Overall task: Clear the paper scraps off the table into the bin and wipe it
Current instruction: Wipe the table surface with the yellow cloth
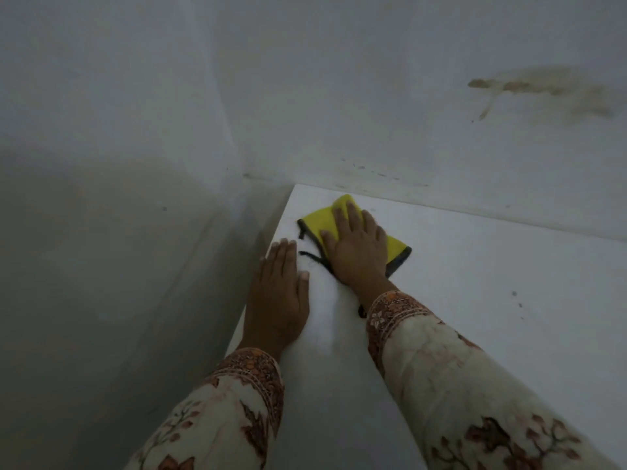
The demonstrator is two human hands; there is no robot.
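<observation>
Cloth (353, 232) is what your right hand (359, 247) presses flat, fingers straight and spread, so the whole yellow pad rubs the white table (492, 266). It sits near the far left corner, close to the wall (373, 96), likely so you reach the corner too. Your left hand (278, 296) lies flat and open on the table's left edge, holding nothing, probably to steady you. You can see no paper scraps or bin here.

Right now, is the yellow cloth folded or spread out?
Folded: the yellow cloth lies as a compact pad, flat under the right hand.
</observation>
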